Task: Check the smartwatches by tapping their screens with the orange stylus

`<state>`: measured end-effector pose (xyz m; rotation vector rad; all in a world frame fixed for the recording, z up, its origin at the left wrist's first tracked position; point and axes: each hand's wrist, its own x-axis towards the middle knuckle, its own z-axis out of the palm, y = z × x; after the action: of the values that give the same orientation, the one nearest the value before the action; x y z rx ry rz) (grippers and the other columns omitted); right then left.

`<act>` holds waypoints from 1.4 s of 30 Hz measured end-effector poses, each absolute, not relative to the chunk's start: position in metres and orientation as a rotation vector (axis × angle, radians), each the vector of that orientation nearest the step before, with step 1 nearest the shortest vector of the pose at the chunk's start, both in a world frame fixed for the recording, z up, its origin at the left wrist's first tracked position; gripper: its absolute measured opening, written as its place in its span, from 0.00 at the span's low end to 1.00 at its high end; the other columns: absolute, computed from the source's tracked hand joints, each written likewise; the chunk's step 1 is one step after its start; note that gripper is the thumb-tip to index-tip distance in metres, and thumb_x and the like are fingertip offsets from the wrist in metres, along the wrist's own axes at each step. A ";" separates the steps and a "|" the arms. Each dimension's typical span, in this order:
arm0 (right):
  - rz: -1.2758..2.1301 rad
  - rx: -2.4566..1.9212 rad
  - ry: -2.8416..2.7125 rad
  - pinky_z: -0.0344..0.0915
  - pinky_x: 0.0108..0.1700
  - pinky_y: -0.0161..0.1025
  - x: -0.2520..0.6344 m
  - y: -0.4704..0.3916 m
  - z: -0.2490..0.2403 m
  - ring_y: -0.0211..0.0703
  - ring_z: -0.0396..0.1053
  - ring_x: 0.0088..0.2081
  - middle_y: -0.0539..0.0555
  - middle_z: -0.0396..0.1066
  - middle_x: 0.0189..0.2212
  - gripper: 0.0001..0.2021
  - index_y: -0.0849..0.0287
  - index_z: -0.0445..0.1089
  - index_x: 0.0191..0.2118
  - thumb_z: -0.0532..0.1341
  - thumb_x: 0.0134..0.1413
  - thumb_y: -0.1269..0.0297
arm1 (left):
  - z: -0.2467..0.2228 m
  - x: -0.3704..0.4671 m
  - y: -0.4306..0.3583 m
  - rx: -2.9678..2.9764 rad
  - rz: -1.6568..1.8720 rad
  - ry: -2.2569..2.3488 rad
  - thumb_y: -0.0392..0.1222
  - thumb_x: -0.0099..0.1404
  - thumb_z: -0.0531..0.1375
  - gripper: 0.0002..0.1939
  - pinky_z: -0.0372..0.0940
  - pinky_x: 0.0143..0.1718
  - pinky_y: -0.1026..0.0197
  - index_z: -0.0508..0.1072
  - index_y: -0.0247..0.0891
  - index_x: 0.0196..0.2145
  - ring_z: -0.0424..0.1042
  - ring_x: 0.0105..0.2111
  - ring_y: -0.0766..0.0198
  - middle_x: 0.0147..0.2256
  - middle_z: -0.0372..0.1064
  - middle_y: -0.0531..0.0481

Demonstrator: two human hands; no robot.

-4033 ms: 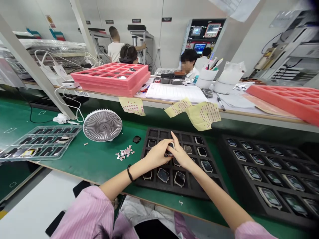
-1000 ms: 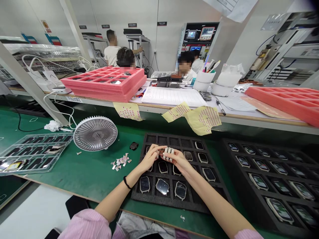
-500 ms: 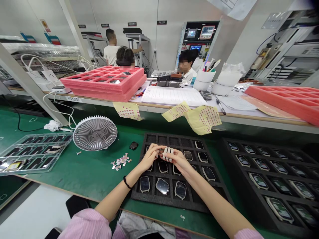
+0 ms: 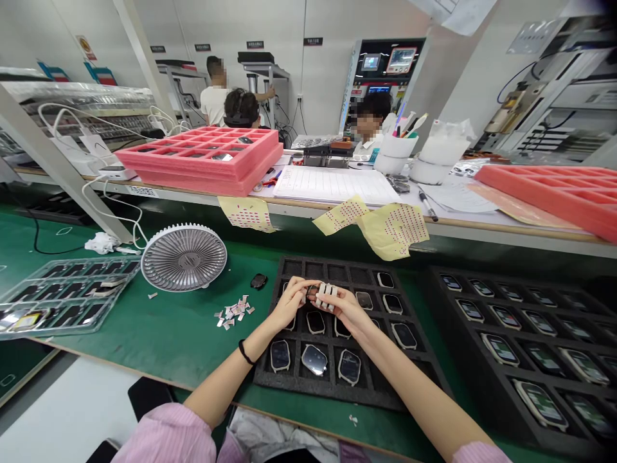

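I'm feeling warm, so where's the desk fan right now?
In the head view, the desk fan stands on the green bench, left of centre, between the clear tray and the scattered small white pieces.

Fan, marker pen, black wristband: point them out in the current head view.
Fan (image 4: 189, 260): head view, centre of the grille.
Marker pen (image 4: 427, 203): head view, middle of the barrel.
Black wristband (image 4: 242, 350): head view, its band.

Left hand (image 4: 290, 302) and right hand (image 4: 339, 302) meet at mid-view, fingers curled in, fingertips nearly touching. Both forearms reach forward and converge, bare below pushed-up sleeves (image 4: 166, 434). Wristband (image 4: 245, 353) on left wrist.
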<state>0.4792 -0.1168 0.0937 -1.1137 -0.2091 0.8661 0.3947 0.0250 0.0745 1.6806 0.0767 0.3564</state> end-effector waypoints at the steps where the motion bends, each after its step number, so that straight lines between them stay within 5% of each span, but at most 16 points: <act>1: 0.866 -1.106 -0.208 0.71 0.44 0.48 0.479 -0.117 0.094 0.52 0.76 0.34 0.57 0.77 0.29 0.20 0.64 0.76 0.31 0.77 0.25 0.65 | 0.075 0.395 0.025 1.677 0.358 0.076 0.41 0.64 0.49 0.20 0.56 0.23 0.67 0.74 0.41 0.48 0.56 0.25 0.71 0.38 0.55 0.49; 26: 0.829 -1.080 -0.242 0.72 0.47 0.48 0.495 -0.119 0.083 0.52 0.77 0.39 0.60 0.78 0.35 0.20 0.64 0.75 0.36 0.75 0.31 0.66 | 0.068 0.397 0.034 1.755 0.453 0.076 0.38 0.66 0.47 0.20 0.59 0.23 0.69 0.72 0.42 0.51 0.58 0.25 0.71 0.37 0.55 0.50; 30: 0.780 -1.082 -0.210 0.73 0.46 0.45 0.502 -0.115 0.087 0.50 0.77 0.38 0.61 0.77 0.36 0.18 0.64 0.74 0.35 0.74 0.33 0.70 | 0.071 0.413 0.054 1.970 0.612 0.103 0.35 0.66 0.45 0.22 0.68 0.39 0.63 0.70 0.41 0.52 0.65 0.38 0.65 0.42 0.56 0.47; 34: 0.789 -1.104 -0.203 0.73 0.46 0.45 0.515 -0.102 0.090 0.50 0.76 0.38 0.62 0.77 0.36 0.13 0.66 0.74 0.33 0.72 0.37 0.74 | 0.072 0.446 0.072 2.219 0.593 0.120 0.31 0.65 0.46 0.22 0.57 0.58 0.52 0.69 0.39 0.52 0.61 0.52 0.58 0.47 0.58 0.44; 42: 0.856 -1.160 -0.227 0.75 0.44 0.44 0.545 -0.091 0.090 0.49 0.77 0.37 0.62 0.77 0.33 0.09 0.66 0.73 0.32 0.70 0.41 0.76 | 0.080 0.467 0.076 2.304 0.410 -0.103 0.30 0.55 0.58 0.29 0.46 0.63 0.41 0.64 0.38 0.56 0.51 0.62 0.47 0.58 0.57 0.40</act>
<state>0.5449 -0.0906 0.0900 -1.1598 -0.2265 0.8558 0.4670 0.0761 0.0804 2.3036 -0.1032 0.4099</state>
